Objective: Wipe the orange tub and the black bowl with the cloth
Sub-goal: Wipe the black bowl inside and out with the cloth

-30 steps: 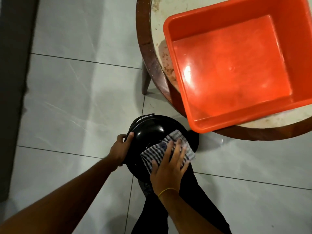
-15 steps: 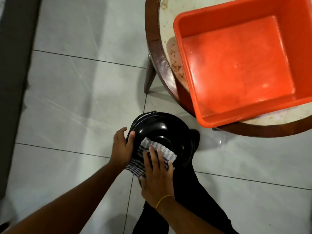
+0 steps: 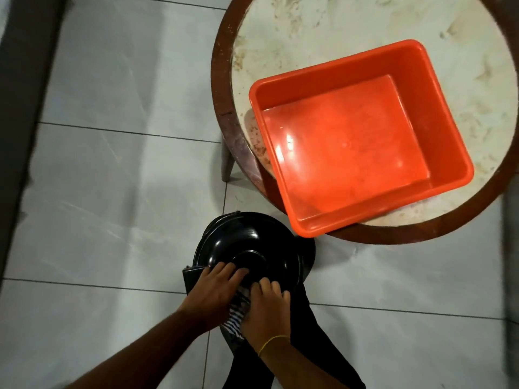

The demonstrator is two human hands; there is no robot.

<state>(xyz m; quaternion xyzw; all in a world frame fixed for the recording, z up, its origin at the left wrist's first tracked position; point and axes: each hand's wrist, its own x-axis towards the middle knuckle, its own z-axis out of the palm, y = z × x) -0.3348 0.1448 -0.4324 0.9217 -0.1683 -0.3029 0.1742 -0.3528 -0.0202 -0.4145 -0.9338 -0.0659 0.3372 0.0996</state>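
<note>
I have the black bowl (image 3: 247, 248) upside down below the tabletop (image 3: 309, 29), my left hand (image 3: 213, 293) steadying its near side with fingers spread on it, my right hand (image 3: 266, 307) clutching the checked cloth (image 3: 236, 318) at its rim. I judge the bowl's wipe underway; the orange tub (image 3: 359, 136) sits apart, looking glossy, wiped or not I cannot tell

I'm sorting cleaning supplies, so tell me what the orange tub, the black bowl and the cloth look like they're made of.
Orange tub: most likely moulded plastic, smooth and glossy, with rounded corners and bright glare spots on its floor.
Black bowl: hard and shiny with sharp highlights; glazed ceramic, enamelled metal or plastic, the look leaves it open.
Cloth: thin woven fabric, striped or checked, matt and crumpled between the hands.
</note>
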